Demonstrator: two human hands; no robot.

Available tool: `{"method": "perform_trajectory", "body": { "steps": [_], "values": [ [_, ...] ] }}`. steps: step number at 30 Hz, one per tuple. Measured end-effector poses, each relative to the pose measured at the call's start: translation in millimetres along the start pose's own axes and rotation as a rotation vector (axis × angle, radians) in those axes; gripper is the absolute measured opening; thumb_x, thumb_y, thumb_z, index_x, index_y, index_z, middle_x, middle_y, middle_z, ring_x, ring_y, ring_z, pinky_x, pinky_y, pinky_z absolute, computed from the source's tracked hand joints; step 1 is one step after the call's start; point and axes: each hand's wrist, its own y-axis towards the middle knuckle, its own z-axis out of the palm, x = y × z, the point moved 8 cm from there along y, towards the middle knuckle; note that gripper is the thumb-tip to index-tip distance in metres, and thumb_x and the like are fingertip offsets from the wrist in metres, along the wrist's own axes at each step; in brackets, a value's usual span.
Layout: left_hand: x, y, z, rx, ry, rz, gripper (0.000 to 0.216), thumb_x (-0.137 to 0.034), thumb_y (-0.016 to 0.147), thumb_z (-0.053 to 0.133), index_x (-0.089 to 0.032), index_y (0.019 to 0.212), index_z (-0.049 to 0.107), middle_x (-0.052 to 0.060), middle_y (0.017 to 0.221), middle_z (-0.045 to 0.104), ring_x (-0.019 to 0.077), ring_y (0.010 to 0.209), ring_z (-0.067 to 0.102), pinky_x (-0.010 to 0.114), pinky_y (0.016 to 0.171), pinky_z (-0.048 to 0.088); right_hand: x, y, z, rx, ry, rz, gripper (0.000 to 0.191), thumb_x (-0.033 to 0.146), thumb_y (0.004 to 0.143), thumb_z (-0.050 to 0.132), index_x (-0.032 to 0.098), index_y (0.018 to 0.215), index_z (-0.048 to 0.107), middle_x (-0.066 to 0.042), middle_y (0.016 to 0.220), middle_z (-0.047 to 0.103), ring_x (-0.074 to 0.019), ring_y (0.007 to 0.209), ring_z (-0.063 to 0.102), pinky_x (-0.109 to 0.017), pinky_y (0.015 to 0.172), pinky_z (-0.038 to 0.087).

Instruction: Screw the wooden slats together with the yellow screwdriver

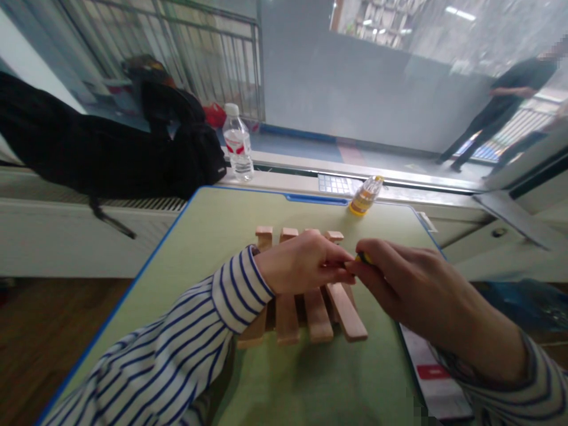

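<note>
Over a small wooden slatted piece [320,313], my left hand [306,260] is closed in a pinch, its fingertips meeting those of my right hand. What the left fingers pinch is too small to make out. My right hand [408,278] is closed around a short yellow-and-black handle [364,258], which looks like a screwdriver's; most of it is hidden by the fingers. The wooden piece lies on the table under my left hand and wrist. Its several pale slats point towards me, with small blocks at their far ends, and my hand covers its middle.
The green table [186,260] has a blue edge. A small bottle of yellow liquid [366,195] stands at its far side. On the sill are a water bottle [238,145] and a black bag [177,148]. A paper [432,367] lies at right. Beyond the glass stands a person.
</note>
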Motion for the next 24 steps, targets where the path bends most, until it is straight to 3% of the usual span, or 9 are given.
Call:
{"method": "perform_trajectory", "body": {
  "steps": [7,14,19,24],
  "values": [
    [0.7,-0.3,2.6,0.044,0.014,-0.02,0.023,-0.028,0.088,0.047,-0.014,0.086,0.064,-0.002,0.068,0.059,0.0081,0.064,0.052,0.018,0.059,0.036,0.8,-0.2,-2.4,-0.077,-0.115,0.156,0.022,0.037,0.091,0.036,0.021,0.077,0.043,0.003,0.057,0.051,-0.0117,0.044,0.047,-0.027,0.044,0.02],
    [-3.4,0.4,-7.1,-0.068,0.03,-0.018,0.019,-0.033,0.081,0.059,-0.015,0.083,0.068,-0.003,0.067,0.059,0.0063,0.061,0.051,0.017,0.057,0.036,-4.7,1.4,-1.7,-0.011,-0.102,0.148,0.023,0.038,0.092,0.034,0.02,0.082,0.045,0.003,0.059,0.054,-0.0117,0.046,0.049,-0.027,0.044,0.022],
    [-3.9,0.8,-7.2,-0.07,0.093,-0.019,0.024,-0.036,0.083,0.056,-0.016,0.084,0.068,-0.003,0.066,0.059,0.0069,0.061,0.052,0.018,0.057,0.034,-2.8,3.1,-5.0,0.107,-0.038,0.0,0.03,0.042,0.09,0.04,0.023,0.113,0.045,-0.001,0.086,0.063,-0.0131,0.066,0.058,-0.026,0.051,0.032],
    [-0.4,0.7,-4.3,-0.054,0.046,-0.033,0.021,-0.034,0.082,0.058,-0.016,0.087,0.067,-0.002,0.068,0.059,0.0082,0.065,0.053,0.018,0.058,0.035,-2.2,-1.8,3.8,0.198,0.012,-0.156,0.018,0.016,0.089,0.039,0.021,0.104,0.049,-0.001,0.085,0.058,-0.0105,0.065,0.051,-0.025,0.056,0.033]
  ]
}}
